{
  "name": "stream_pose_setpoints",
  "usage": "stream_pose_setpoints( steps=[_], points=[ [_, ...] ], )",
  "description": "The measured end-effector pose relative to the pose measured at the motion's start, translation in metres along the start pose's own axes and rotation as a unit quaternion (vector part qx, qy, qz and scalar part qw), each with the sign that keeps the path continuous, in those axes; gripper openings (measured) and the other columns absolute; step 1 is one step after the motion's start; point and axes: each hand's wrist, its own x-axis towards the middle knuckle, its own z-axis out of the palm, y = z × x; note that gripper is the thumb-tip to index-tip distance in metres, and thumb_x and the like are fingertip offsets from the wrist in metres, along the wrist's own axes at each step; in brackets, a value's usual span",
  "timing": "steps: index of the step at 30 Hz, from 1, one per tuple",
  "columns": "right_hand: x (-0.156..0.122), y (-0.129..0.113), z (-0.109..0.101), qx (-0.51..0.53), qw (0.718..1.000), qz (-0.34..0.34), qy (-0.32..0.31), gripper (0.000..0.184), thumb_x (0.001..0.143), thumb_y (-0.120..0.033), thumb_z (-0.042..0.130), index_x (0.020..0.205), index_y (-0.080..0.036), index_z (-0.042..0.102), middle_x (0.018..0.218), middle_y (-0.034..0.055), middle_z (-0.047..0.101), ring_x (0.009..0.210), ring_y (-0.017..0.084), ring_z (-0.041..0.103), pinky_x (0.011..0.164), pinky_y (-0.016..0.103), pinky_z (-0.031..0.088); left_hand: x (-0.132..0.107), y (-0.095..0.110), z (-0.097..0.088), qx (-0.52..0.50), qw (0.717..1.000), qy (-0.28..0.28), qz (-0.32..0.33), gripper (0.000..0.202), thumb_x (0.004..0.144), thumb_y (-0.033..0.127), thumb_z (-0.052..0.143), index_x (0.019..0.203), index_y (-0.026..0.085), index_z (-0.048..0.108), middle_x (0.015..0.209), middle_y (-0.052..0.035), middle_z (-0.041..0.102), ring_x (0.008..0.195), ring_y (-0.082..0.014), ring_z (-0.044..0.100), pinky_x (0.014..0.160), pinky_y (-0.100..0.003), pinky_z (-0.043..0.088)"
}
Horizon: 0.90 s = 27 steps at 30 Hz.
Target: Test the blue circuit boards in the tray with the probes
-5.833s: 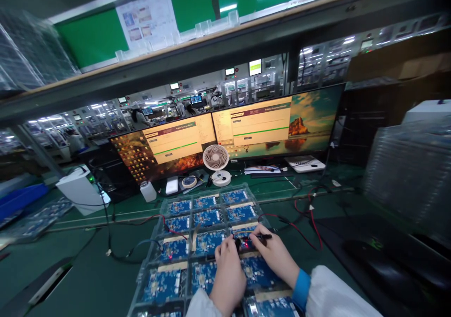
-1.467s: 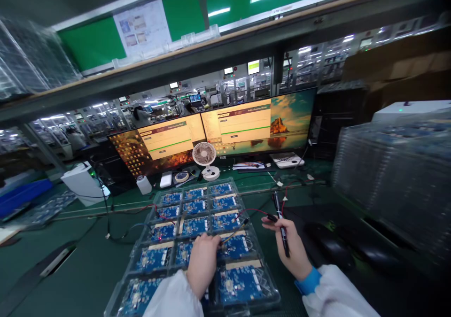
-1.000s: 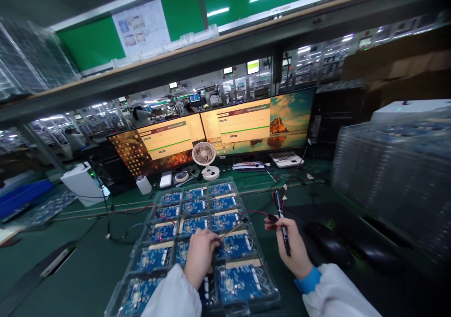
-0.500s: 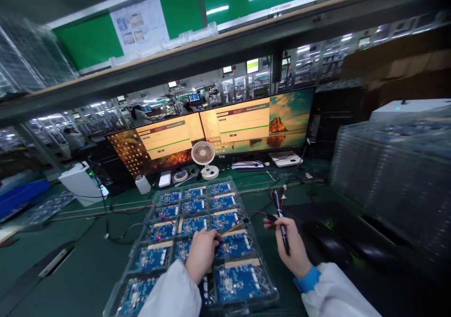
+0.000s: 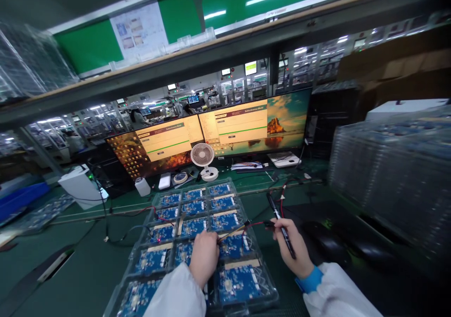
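Two hands: both are mine, over the clear tray (image 5: 265, 292) of blue circuit boards on the green bench.
Loose cables: red and black wires (image 5: 136, 212) lie to the left of the tray and run onto it; I judge that a sleeve can catch them and drag a board out of its pocket.
Left hand (image 5: 205, 257): it rests on the middle boards, fingers curled narrow, pinching the end of a thin yellow lead (image 5: 232, 232); if I pull too much, the lead may slip from the fingers or strain its connector.
Board under the lead (image 5: 233, 246): it sits in its pocket, just right of the left hand; pressing there with the palm could bend small parts.
Right hand (image 5: 295, 247): it is closed around a black pen (image 5: 281, 224), raised beside the tray's right edge; I cannot tell whether it touches the red wire near it.
Risk at right: the pen's end points up near the red wire (image 5: 259, 222), so one careless turn can hook it.
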Motion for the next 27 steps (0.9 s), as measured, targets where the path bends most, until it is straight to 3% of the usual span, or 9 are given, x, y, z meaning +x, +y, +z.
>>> stream_pose_setpoints(
  steps=[5, 9, 13, 20, 27],
  points=[
    [0.002, 0.0, -0.001, -0.015, 1.0, -0.004, 0.005, 0.01, 0.098, -0.026, 0.038, 0.095, -0.021, 0.045, 0.076, 0.0007, 0.055, 0.07, 0.015, 0.061, 0.065, 0.023, 0.05, -0.011, 0.016, -0.016, -0.158, 0.984, 0.061, 0.051, 0.042, 0.077, 0.01, 0.042, 0.115, 0.017, 0.056, 0.118, -0.0086, 0.056, 0.114, -0.0206, 0.047, 0.106, -0.033, 0.034],
    [0.002, -0.001, -0.001, -0.014, 1.0, -0.01, -0.007, 0.009, 0.098, -0.025, 0.037, 0.095, -0.021, 0.044, 0.082, 0.0019, 0.057, 0.069, 0.014, 0.061, 0.066, 0.022, 0.051, -0.007, 0.035, -0.021, -0.261, 0.96, 0.0, 0.101, 0.028, 0.08, 0.024, 0.05, 0.104, 0.021, 0.064, 0.104, -0.0055, 0.063, 0.097, -0.0182, 0.057, 0.094, -0.03, 0.043],
    [0.002, 0.0, -0.003, -0.02, 1.0, -0.006, -0.007, 0.01, 0.097, -0.027, 0.038, 0.095, -0.021, 0.045, 0.084, 0.0034, 0.058, 0.071, 0.015, 0.061, 0.068, 0.024, 0.051, 0.005, 0.048, -0.007, -0.277, 0.954, -0.001, 0.118, 0.019, 0.078, 0.019, 0.051, 0.081, 0.02, 0.069, 0.09, -0.0045, 0.069, 0.088, -0.0172, 0.06, 0.086, -0.028, 0.045],
    [0.007, -0.003, -0.005, -0.016, 1.0, -0.005, -0.015, 0.01, 0.097, -0.028, 0.039, 0.096, -0.021, 0.046, 0.084, 0.0035, 0.059, 0.062, 0.014, 0.058, 0.063, 0.023, 0.051, 0.015, 0.066, 0.014, -0.256, 0.966, -0.011, 0.047, 0.025, 0.078, 0.014, 0.045, 0.081, 0.019, 0.069, 0.092, -0.0048, 0.073, 0.089, -0.0184, 0.063, 0.088, -0.029, 0.044],
    [0.009, -0.005, -0.005, -0.014, 0.999, -0.015, -0.024, 0.01, 0.097, -0.026, 0.038, 0.096, -0.021, 0.046, 0.084, 0.0028, 0.059, 0.06, 0.013, 0.058, 0.064, 0.024, 0.051, 0.019, 0.065, 0.022, -0.225, 0.973, -0.029, 0.032, 0.027, 0.079, 0.017, 0.044, 0.085, 0.02, 0.069, 0.096, -0.0053, 0.072, 0.094, -0.02, 0.062, 0.089, -0.03, 0.044]
  ],
)
